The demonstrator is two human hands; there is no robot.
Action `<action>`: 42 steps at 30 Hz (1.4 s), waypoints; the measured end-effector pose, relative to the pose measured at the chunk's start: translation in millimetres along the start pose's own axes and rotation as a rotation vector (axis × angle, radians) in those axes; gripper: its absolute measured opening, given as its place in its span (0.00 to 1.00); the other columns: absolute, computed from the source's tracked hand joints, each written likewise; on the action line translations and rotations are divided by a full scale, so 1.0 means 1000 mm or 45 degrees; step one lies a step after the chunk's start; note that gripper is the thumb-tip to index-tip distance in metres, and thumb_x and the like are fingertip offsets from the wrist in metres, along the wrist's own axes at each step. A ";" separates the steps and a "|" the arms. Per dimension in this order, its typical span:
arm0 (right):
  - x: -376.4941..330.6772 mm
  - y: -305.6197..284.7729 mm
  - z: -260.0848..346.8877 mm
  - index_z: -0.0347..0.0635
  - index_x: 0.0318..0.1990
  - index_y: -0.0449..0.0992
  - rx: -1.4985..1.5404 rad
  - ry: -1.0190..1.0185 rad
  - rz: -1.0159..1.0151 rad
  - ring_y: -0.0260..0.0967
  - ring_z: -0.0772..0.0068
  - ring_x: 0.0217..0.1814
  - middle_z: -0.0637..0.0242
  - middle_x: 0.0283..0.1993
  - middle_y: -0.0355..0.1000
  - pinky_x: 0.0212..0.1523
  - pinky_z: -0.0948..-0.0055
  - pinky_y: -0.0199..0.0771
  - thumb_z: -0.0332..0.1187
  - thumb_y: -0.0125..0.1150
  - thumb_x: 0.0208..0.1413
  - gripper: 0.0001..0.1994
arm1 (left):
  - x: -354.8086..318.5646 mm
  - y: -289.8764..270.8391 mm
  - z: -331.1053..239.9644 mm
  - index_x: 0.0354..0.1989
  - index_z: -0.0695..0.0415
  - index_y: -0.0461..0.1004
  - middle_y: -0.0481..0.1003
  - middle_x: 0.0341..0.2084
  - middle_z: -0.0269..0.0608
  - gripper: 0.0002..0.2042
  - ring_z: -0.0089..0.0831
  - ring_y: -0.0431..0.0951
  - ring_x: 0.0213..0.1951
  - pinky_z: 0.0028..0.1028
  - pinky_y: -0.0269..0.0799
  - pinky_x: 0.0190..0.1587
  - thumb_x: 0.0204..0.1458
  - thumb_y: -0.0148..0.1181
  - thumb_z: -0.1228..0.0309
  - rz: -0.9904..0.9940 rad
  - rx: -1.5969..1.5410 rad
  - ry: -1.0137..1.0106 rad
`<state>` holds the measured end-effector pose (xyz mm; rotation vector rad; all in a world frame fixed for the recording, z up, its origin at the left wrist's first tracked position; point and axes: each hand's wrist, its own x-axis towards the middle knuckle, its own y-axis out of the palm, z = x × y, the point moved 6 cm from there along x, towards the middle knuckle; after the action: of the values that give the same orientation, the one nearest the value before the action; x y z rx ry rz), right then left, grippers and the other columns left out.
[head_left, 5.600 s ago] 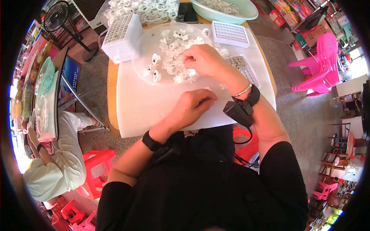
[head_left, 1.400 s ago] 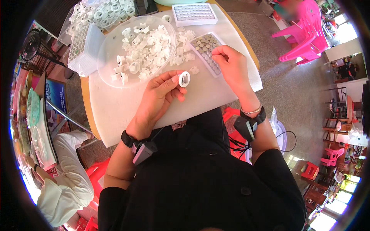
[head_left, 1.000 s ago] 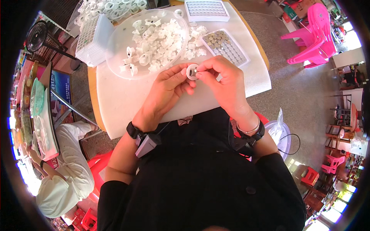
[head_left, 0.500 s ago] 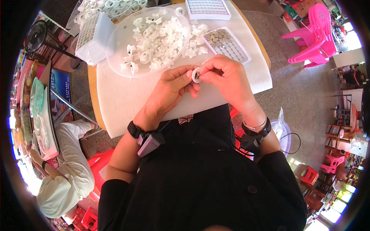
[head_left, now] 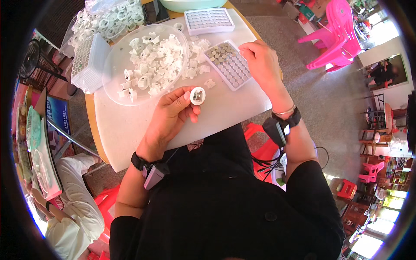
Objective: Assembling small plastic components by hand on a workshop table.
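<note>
My left hand pinches a round white plastic part between thumb and fingers over the near part of the white table pad. Small metal pieces show in the part's open face. To the right, my right hand is raised at the right edge of a white pocketed tray, its fingers drawn together. What they hold, if anything, is too small to make out. Several round, coin-like metal discs lie in the tray's far end. A single loose white part rests just left of the tray.
A clear round dish heaped with white plastic parts stands at the left. Beside it is a stack of white trays. Another white tray and a pale green basin sit farther back. A person sits at the left.
My right hand has let go of the round part and moved right and away, to the tray's edge. The left hand keeps the part, whose open face shows now. The whole view has shifted.
</note>
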<state>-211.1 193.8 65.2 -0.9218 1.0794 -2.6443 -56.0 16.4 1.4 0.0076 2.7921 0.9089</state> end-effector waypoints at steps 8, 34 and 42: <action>0.001 0.024 -0.001 0.41 0.26 0.77 -0.395 -0.075 0.063 0.71 0.55 0.33 0.60 0.29 0.70 0.33 0.60 0.70 0.31 0.58 0.49 0.05 | -0.001 0.002 -0.003 0.49 0.66 0.67 0.73 0.31 0.40 0.15 0.22 0.72 0.27 0.18 0.70 0.27 0.61 0.49 0.66 0.015 -0.020 -0.007; -0.054 0.023 0.093 0.38 0.27 0.74 0.555 -0.029 0.434 0.71 0.62 0.30 0.62 0.27 0.70 0.30 0.69 0.70 0.25 0.63 0.44 0.03 | 0.000 0.001 0.000 0.51 0.67 0.68 0.74 0.35 0.39 0.14 0.25 0.74 0.34 0.23 0.72 0.37 0.61 0.48 0.71 0.117 -0.093 -0.024; -0.051 0.031 0.082 0.36 0.29 0.76 0.641 0.118 0.605 0.73 0.70 0.30 0.63 0.30 0.72 0.32 0.73 0.71 0.25 0.64 0.45 0.04 | -0.001 0.001 0.003 0.53 0.67 0.68 0.74 0.35 0.37 0.16 0.22 0.74 0.32 0.21 0.71 0.33 0.60 0.51 0.70 0.075 0.036 -0.039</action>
<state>-124.8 140.3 64.4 -0.3848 0.5095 -2.3851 -54.0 19.2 0.0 0.1076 2.7901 0.8745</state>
